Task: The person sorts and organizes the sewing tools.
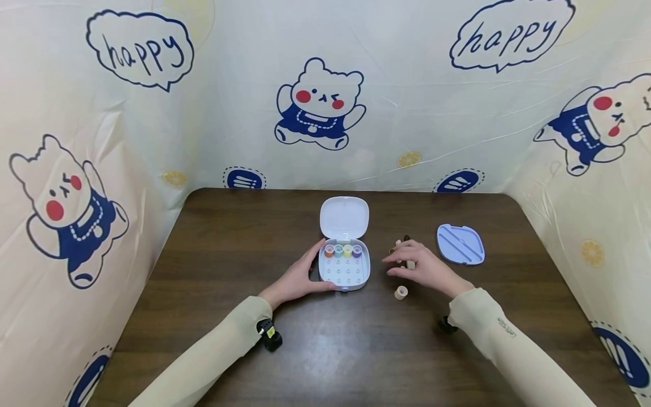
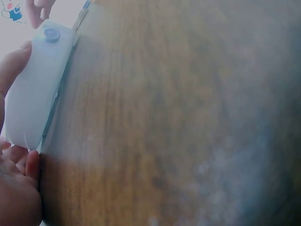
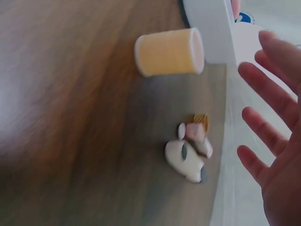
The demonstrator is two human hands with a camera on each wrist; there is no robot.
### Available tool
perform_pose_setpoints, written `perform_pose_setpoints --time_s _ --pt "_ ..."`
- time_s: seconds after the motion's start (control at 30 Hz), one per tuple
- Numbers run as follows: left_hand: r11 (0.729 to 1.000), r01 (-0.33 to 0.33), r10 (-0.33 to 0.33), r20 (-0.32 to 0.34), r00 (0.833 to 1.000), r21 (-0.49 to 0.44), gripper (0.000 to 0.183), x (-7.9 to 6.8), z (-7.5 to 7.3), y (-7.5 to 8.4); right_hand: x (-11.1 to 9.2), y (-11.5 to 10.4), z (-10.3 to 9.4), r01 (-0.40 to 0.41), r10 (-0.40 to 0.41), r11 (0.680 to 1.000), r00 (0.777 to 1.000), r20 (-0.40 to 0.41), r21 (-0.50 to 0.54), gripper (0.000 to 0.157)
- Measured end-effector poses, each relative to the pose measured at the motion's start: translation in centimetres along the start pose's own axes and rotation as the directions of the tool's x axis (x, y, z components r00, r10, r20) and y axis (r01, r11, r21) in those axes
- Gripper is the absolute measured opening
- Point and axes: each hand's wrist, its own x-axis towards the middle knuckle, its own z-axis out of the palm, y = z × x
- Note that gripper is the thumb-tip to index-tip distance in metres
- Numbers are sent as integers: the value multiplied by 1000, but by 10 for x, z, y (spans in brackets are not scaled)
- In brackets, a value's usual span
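Note:
A white sewing box (image 1: 344, 281) stands on the table with its lid (image 1: 344, 218) raised. Several thread spools (image 1: 338, 250) in orange, teal, yellow and purple fill its back row, in front of rows of bare pegs. My left hand (image 1: 295, 278) grips the box from the left, its thumb at the front by the latch. Fingers spread, my right hand (image 1: 424, 265) hovers to the right of the box and holds nothing. Below it lies a peach thread spool (image 3: 164, 52), on its side in the right wrist view. Small pieces (image 3: 188, 157), one white with dark spots, lie near the spool.
A periwinkle tray-like panel (image 1: 460, 244) with a diagonal groove lies on the table to the right of my right hand. The brown wooden table (image 1: 244, 243) backs onto a pale printed cloth (image 1: 396, 130), which also hangs at both sides.

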Motion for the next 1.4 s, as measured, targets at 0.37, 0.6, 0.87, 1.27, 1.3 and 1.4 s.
perform_pose_setpoints --time_s 0.37,0.6,0.87,1.27,1.3,1.4 --pt "1000 0 0 -1 1000 -9 116 2 0 -2 -32 11 -3 -102 102 994 995 24 29 35" --pt "1000 1 -1 1 1000 -6 116 2 0 -2 -44 17 2 -112 112 993 994 21 21 37" --pt "1000 -3 3 0 1000 -12 116 2 0 -2 -51 24 9 -151 149 988 988 46 26 39" --pt "1000 -2 2 1 1000 -1 116 3 1 -3 -52 29 18 -130 130 991 991 29 -2 33" --pt "1000 -3 3 1 1000 0 116 3 1 -3 -52 28 18 -131 131 991 991 28 -6 32" --pt "1000 -3 3 1 1000 5 116 2 1 -3 -52 27 18 -129 130 992 991 23 -15 30"
